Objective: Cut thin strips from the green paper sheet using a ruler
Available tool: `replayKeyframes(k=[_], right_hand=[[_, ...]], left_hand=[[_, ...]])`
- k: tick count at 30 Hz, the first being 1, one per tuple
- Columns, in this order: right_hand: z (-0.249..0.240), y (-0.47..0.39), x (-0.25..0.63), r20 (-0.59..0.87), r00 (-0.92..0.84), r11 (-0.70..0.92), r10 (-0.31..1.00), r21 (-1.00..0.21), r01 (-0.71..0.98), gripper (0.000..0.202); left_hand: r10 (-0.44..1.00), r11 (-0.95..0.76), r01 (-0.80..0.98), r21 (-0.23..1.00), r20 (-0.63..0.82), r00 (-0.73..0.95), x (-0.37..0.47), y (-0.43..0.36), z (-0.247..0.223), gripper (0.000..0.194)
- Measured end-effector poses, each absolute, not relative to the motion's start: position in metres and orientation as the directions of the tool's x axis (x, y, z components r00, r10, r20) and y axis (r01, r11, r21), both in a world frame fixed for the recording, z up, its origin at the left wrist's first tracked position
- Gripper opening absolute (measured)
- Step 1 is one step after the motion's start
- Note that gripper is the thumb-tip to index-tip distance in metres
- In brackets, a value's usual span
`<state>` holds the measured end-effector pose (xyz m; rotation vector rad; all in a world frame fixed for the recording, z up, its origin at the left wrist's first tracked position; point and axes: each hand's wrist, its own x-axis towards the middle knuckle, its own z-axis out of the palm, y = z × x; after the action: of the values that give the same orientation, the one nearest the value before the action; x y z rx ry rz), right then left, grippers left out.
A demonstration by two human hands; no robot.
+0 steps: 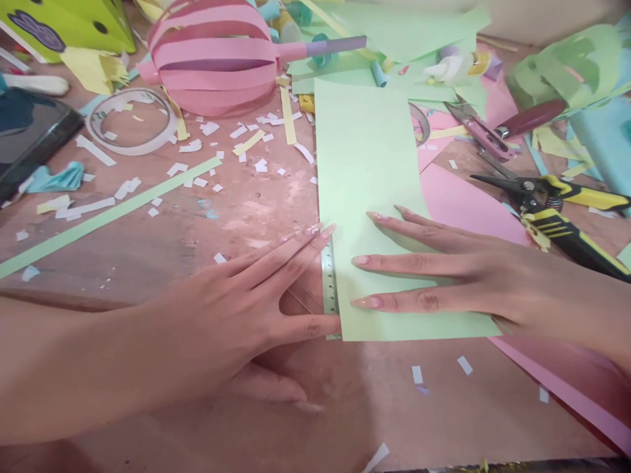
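Observation:
A light green sheet of paper (367, 151) lies lengthwise in front of me, its near edge towards my body. My right hand (444, 269) rests flat on it with the fingers spread. Along the sheet's left edge shows a clear ruler (328, 279), partly under the paper. My left hand (261, 295) reaches in from the left, fingers stretched out, its fingertips touching the ruler and the sheet's edge. A thin light green paper strip (108, 213) lies to the left of that hand. Pink paper (468, 203) lies partly beneath the sheet and my right forearm.
Pliers with yellow-black handles (557, 203) and a purple-handled cutting tool (493, 135) lie at right. A glue bottle (451, 67) sits behind. At back left are a tape roll (162, 135) and a pink paper-strip lantern (217, 85). White paper scraps (261, 165) litter the table.

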<state>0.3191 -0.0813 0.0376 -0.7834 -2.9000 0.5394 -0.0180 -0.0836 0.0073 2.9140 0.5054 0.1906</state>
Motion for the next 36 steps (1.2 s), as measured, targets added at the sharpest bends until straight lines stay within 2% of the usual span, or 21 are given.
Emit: replayKeyframes(k=[3, 7, 14, 21, 36], right_hand=[[0.037, -0.082, 0.324, -0.027, -0.915, 0.864, 0.402, -0.32, 0.389, 0.076], [0.035, -0.082, 0.328, -0.016, -0.924, 0.88, 0.382, -0.301, 0.369, 0.075], [0.033, -0.08, 0.325, 0.032, -0.926, 0.861, 0.377, -0.381, 0.337, 0.062], [0.03, -0.079, 0.326, 0.038, -0.921, 0.85, 0.387, -0.402, 0.341, 0.055], [0.026, -0.078, 0.329, 0.043, -0.925, 0.838, 0.378, -0.44, 0.322, 0.056]], left_hand=[[0.336, -0.928, 0.31, 0.205, 0.106, 0.936, -0.017, -0.084, 0.008, 0.064], [0.353, -0.917, 0.323, 0.235, 0.097, 0.931, -0.016, -0.083, 0.008, 0.065], [0.361, -0.908, 0.33, 0.258, 0.083, 0.929, -0.017, -0.083, 0.008, 0.07], [0.371, -0.908, 0.34, 0.244, 0.091, 0.924, -0.015, -0.084, 0.007, 0.068], [0.389, -0.894, 0.355, 0.273, 0.082, 0.918, -0.019, -0.085, 0.005, 0.07]])
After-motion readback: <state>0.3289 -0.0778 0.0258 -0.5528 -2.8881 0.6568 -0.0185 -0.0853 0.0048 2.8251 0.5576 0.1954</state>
